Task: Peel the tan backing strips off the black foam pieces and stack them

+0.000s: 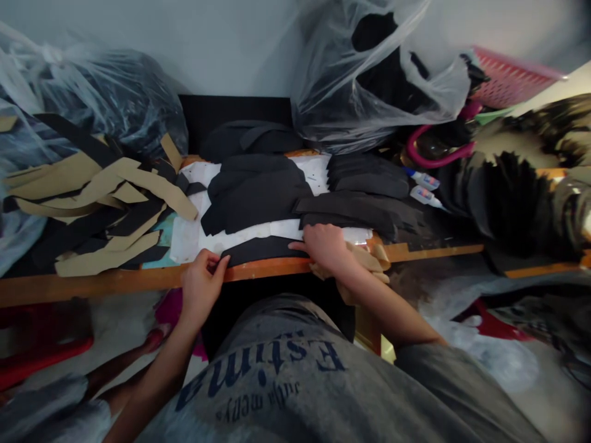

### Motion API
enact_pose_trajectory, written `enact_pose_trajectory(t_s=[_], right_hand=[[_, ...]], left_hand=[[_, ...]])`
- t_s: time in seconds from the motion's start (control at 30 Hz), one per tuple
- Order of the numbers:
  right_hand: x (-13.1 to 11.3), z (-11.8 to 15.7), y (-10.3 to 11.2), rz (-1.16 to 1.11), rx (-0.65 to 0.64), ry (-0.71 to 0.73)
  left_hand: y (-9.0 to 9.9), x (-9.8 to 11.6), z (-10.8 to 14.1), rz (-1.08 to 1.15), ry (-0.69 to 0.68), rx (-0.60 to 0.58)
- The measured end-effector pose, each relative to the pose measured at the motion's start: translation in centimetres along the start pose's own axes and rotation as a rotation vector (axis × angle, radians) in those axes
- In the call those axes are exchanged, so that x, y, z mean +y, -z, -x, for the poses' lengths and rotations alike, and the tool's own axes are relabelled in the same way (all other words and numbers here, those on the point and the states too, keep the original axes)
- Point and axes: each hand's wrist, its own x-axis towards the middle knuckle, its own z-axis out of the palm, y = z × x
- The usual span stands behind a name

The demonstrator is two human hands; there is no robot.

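Observation:
A curved black strip [261, 250] of sheet material lies along the front edge of the table, partly on white paper [187, 239]. My left hand [203, 280] pinches its left end between thumb and fingertips. At the strip's right end, my right hand [324, 246] has its fingers curled together and its thumb stretched along the strip; the undersides of those fingers are hidden. Just behind the strip is a spread pile of black cut pieces [258, 191]. A stack of long dark pieces [364, 209] lies just beyond my right hand.
Tan and black strips [138, 191] are heaped at the left. Clear plastic bags [133, 92] stand against the wall. Two small white bottles [425, 195] lie at the right, near rows of dark pieces [508, 203] and a pink basket [512, 77]. Someone's legs [115, 369] show below left.

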Motion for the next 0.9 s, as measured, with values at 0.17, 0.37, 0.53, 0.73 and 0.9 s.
enact_pose_trajectory(t_s=[0.17, 0.37, 0.53, 0.73, 0.9], right_hand=[[2.7, 1.9, -0.3, -0.036, -0.023, -0.093], [-0.1, 5.9, -1.9, -0.183, 0.102, 0.115], [-0.8, 6.6, -4.3, -0.229, 0.026, 0.114], [-0.4, 4.9, -4.8, -0.397, 0.173, -0.046], [0.1, 3.5, -5.5, -0.603, 0.140, 0.038]], left_hand=[[0.8, 0.4, 0.3, -0.330, -0.162, 0.094], [-1.9, 2.8, 0.8, -0.299, -0.731, -0.074], [-4.0, 2.8, 1.5, -0.590, -0.777, -0.273], [-3.6, 1.7, 1.3, -0.640, -0.770, -0.239], [-3.5, 0.7, 1.6, -0.639, -0.686, -0.208]])
